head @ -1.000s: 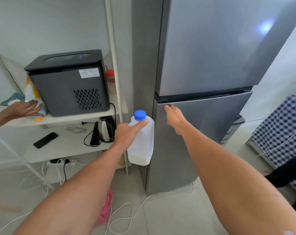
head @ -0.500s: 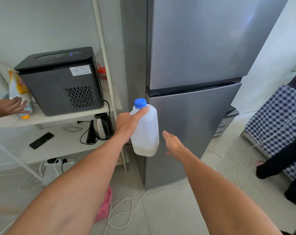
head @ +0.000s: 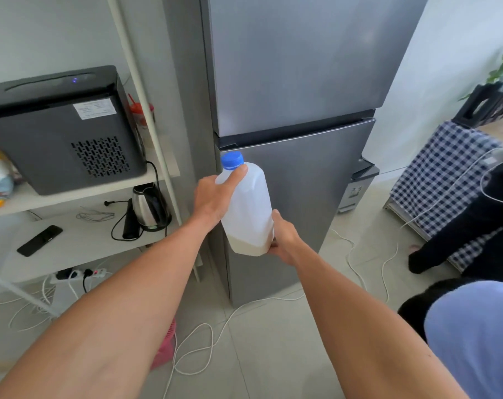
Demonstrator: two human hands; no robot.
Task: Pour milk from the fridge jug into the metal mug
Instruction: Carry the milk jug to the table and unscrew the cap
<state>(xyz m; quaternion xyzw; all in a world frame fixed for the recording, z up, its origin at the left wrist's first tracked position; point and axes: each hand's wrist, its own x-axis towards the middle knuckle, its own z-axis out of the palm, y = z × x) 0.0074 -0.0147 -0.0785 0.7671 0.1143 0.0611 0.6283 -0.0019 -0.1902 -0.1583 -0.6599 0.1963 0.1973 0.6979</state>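
Observation:
A translucent white plastic jug [head: 251, 205] with a blue cap [head: 232, 160] hangs upright in front of the closed grey fridge [head: 296, 82]. A little milk sits in its bottom. My left hand [head: 212, 197] grips the jug by its handle side, the index finger stretched up toward the cap. My right hand [head: 283, 240] holds the jug's lower right corner from below and the side. No metal mug is in view.
Left of the fridge, white shelves [head: 80, 243] carry a black appliance [head: 63, 128], a steel kettle [head: 149, 205] and a black phone [head: 40, 240]. White cables [head: 204, 349] and a power strip [head: 77, 274] lie on the tiled floor. A checked cloth [head: 443, 182] and other persons [head: 474, 335] are at right.
My right hand left the fridge door's top edge, dropped down and came onto the jug's bottom corner. The view shifted right and the jug rose slightly.

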